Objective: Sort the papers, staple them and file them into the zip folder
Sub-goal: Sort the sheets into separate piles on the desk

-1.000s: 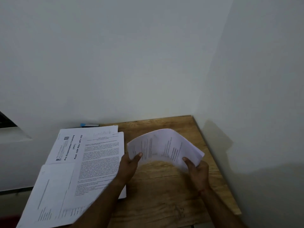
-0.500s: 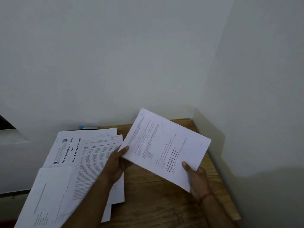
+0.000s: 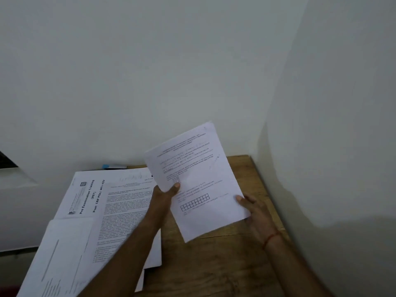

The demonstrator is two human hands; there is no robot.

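White printed paper sheet up in air over brown wooden surface, tilted. Left hand pinches its left edge, thumb on front. Right hand pinches lower right edge. Pile of white printed papers lies on surface, left side.

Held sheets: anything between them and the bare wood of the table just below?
Nothing visible. The left hand and right hand hold the sheets up by opposite edges, and the table wood that shows beneath is bare. The spread papers lie off to the left. The strip right behind the sheets is hidden.
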